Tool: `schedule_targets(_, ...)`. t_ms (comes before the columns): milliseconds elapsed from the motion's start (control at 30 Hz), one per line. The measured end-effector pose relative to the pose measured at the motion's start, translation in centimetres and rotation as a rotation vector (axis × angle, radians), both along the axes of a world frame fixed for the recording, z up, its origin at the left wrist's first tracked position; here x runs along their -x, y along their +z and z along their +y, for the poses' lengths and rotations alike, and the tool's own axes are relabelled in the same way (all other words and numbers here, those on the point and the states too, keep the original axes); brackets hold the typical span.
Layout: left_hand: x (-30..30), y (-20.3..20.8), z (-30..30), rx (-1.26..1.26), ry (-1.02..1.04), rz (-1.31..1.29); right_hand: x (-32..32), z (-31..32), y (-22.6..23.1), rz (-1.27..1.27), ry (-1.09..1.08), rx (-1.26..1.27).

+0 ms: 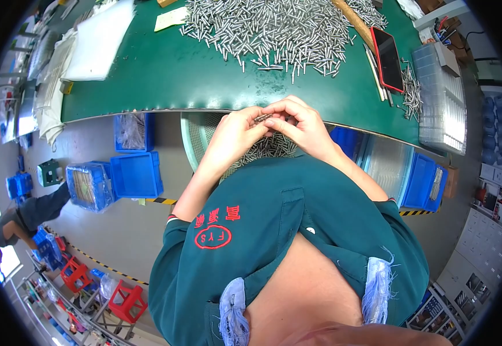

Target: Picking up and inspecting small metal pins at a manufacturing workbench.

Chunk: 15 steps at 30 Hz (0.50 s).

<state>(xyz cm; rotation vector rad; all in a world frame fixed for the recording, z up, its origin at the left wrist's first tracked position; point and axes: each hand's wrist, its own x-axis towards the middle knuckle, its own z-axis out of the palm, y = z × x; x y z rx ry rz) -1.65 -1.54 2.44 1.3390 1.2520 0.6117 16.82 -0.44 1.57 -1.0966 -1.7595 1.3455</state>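
My left hand [236, 134] and my right hand [300, 124] meet at the near edge of the green table [164, 75]. Together they pinch a small bundle of thin metal pins [264, 117] between the fingertips. Beneath the hands, on my lap, a round sieve-like basket [196, 138] holds more pins. A large heap of loose metal pins [274, 29] lies on the table just beyond the hands.
A red-cased phone [389, 57] and clear plastic trays [441, 98] sit at the table's right. White foam sheets [98, 40] lie at its left. Blue bins [136, 173] stand on the floor, red stools [127, 300] further left, and another person [26, 216] bends there.
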Motion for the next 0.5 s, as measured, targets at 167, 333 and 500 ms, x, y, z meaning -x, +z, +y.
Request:
schedule_targets(167, -0.1, 0.8, 0.0, -0.021, -0.021, 0.12, 0.2, 0.0, -0.6, -0.05, -0.013, -0.2)
schedule_targets(333, 0.0, 1.0, -0.2, 0.006, -0.026, 0.058, 0.4, 0.0, -1.0, 0.042, -0.04, -0.125)
schedule_targets(500, 0.9, 1.1, -0.2, 0.074, -0.08, -0.128, -0.3, 0.5, -0.6, 0.65, -0.065, 0.86)
